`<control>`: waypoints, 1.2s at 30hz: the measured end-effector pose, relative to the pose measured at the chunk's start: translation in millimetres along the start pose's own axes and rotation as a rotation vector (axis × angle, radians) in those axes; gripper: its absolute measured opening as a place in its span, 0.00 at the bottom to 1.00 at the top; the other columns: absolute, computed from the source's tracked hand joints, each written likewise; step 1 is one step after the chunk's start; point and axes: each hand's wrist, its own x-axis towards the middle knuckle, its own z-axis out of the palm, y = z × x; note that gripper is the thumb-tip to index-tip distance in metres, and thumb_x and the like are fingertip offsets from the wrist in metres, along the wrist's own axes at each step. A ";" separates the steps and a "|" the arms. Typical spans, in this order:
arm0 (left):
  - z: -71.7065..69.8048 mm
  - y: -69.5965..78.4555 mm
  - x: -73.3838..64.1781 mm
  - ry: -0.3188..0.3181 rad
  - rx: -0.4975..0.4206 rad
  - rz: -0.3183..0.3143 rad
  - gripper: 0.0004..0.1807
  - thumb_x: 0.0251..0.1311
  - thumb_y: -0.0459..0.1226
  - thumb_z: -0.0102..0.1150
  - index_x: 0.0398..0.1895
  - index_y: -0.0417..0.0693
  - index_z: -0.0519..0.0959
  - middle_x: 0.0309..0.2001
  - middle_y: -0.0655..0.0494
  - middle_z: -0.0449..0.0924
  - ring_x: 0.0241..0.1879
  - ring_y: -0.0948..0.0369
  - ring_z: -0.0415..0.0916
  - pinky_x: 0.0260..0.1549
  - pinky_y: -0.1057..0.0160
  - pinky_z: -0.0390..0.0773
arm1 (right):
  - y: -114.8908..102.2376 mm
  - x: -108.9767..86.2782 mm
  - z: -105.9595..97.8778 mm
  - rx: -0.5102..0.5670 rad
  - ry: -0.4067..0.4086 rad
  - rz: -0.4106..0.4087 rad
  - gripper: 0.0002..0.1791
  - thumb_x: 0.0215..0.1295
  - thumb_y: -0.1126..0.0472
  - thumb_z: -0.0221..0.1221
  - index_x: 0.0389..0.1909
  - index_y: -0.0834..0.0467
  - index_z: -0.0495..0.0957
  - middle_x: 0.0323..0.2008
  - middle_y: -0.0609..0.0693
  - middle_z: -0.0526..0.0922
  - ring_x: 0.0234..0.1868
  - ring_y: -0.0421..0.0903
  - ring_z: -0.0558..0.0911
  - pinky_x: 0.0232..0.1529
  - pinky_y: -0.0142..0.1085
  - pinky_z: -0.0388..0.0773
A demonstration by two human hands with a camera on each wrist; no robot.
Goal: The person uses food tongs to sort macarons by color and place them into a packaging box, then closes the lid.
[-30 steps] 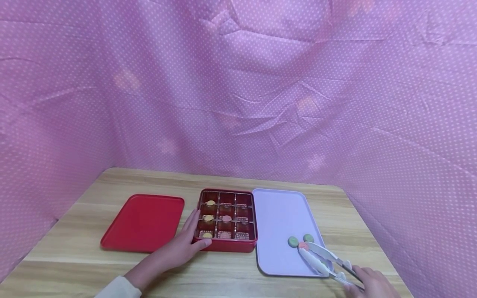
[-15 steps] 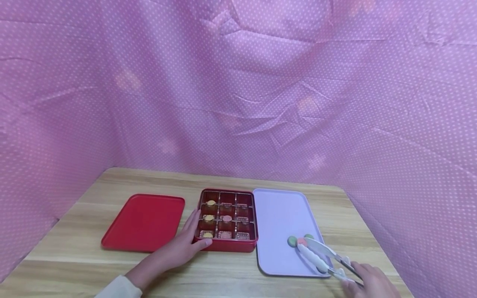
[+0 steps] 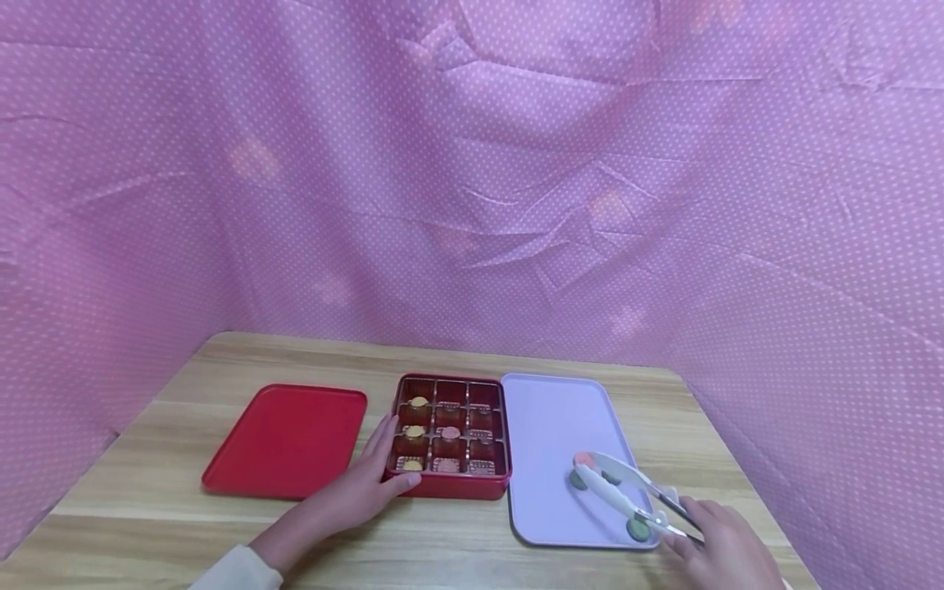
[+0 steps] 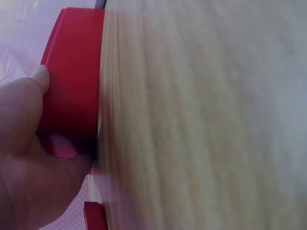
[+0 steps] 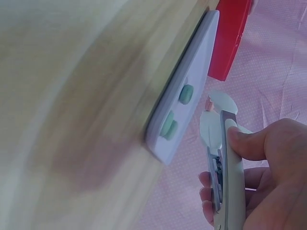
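My right hand (image 3: 726, 541) grips a pair of white-tipped tongs (image 5: 232, 167). A pink macaron (image 3: 583, 460) is pinched between the tong tips, raised above the lavender tray (image 3: 549, 410). Green macarons (image 5: 186, 94) lie on that tray, partly behind the tongs in the head view. My left hand (image 3: 361, 492) rests against the front left corner of a red box (image 3: 465, 488), fingers along its left side and thumb at its front. The box has a clear divided insert; yellow macarons (image 3: 415, 432) sit in the left column and pink macarons (image 3: 450, 433) in the middle one.
A red lid (image 3: 288, 442) lies flat left of the box. The lavender tray stands right beside the box on the wooden table (image 3: 442, 549). Pink dotted cloth (image 3: 472, 205) hangs behind and on both sides.
The tongs have lifted the pink macaron from among the green ones and moved slightly left and away from me. The left hand stays at the box.
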 end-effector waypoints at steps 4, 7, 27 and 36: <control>0.7 -0.8 0.4 -0.001 0.000 0.003 0.56 0.66 0.60 0.57 0.82 0.55 0.31 0.82 0.48 0.26 0.80 0.41 0.36 0.72 0.34 0.54 | -9.3 1.3 0.2 0.024 0.081 -0.054 0.32 0.55 0.54 0.73 0.58 0.67 0.79 0.48 0.62 0.84 0.51 0.64 0.81 0.49 0.62 0.77; 1.1 -1.4 0.7 -0.003 0.004 -0.001 0.57 0.65 0.61 0.57 0.83 0.55 0.32 0.83 0.49 0.26 0.80 0.42 0.36 0.71 0.34 0.55 | -17.9 4.8 -0.4 0.057 0.096 -0.059 0.32 0.56 0.55 0.72 0.59 0.66 0.79 0.51 0.62 0.84 0.53 0.65 0.80 0.50 0.63 0.76; -2.9 1.4 -1.2 -0.008 -0.007 0.009 0.56 0.67 0.60 0.56 0.82 0.55 0.31 0.82 0.48 0.25 0.79 0.40 0.36 0.71 0.34 0.54 | -73.0 50.7 4.5 0.122 0.209 -0.166 0.30 0.53 0.58 0.74 0.55 0.69 0.81 0.47 0.60 0.86 0.48 0.58 0.83 0.49 0.56 0.79; -1.9 1.5 -0.1 -0.011 0.000 0.015 0.56 0.68 0.59 0.56 0.82 0.53 0.31 0.82 0.48 0.24 0.79 0.40 0.34 0.73 0.35 0.50 | -99.5 75.7 14.5 0.141 0.205 -0.219 0.30 0.52 0.58 0.74 0.55 0.68 0.81 0.46 0.58 0.86 0.48 0.57 0.83 0.48 0.53 0.80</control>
